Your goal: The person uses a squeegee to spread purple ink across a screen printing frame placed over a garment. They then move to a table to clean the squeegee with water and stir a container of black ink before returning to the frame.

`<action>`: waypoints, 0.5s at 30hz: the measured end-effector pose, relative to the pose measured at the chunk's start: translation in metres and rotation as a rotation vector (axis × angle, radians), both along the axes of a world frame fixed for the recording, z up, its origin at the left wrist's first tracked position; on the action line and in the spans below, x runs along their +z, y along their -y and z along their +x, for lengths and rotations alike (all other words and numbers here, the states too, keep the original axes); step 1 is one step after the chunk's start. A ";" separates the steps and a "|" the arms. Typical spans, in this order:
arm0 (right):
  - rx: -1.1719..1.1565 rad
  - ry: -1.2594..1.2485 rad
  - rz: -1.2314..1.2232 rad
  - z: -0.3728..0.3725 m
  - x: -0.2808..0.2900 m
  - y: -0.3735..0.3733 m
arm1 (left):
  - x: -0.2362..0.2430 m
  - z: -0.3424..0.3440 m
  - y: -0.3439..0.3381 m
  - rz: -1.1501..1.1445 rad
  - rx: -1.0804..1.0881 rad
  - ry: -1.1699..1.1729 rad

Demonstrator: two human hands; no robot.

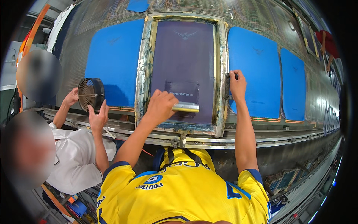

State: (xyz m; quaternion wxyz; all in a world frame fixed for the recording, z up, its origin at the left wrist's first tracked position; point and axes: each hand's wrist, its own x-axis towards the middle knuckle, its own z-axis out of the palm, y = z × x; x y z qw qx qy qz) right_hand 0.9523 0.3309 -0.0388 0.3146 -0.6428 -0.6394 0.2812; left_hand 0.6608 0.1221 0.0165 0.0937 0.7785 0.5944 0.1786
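Note:
My left hand (160,104) grips a metal-bodied squeegee (186,107) low on the purple mesh of a screen (181,56), just below a dark printed patch with pale lettering. The screen sits in a worn, ink-stained metal frame (143,67). My right hand (238,84) is wrapped round a black handle (227,86) on the frame's right side. Blue panels with faint printed marks (115,56) flank the frame on both sides (253,74).
At left, a co-worker in white (80,156) holds a round dark coiled device (90,93) over a blue panel. Another blue panel (292,82) lies farther right. A metal rail (205,142) runs along the near edge. A person in red (328,44) stands at the far right.

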 end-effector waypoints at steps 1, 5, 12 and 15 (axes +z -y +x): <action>0.031 0.054 0.000 0.005 0.000 -0.005 | 0.001 -0.004 -0.015 0.033 -0.009 -0.016; 0.191 0.570 0.381 0.000 0.032 -0.009 | 0.009 -0.020 -0.066 0.065 0.003 -0.022; 0.886 0.289 0.046 -0.094 0.109 0.045 | 0.013 -0.031 -0.089 0.008 0.000 0.012; 0.803 0.393 0.266 -0.112 0.058 0.050 | 0.005 -0.032 -0.099 0.044 -0.004 0.008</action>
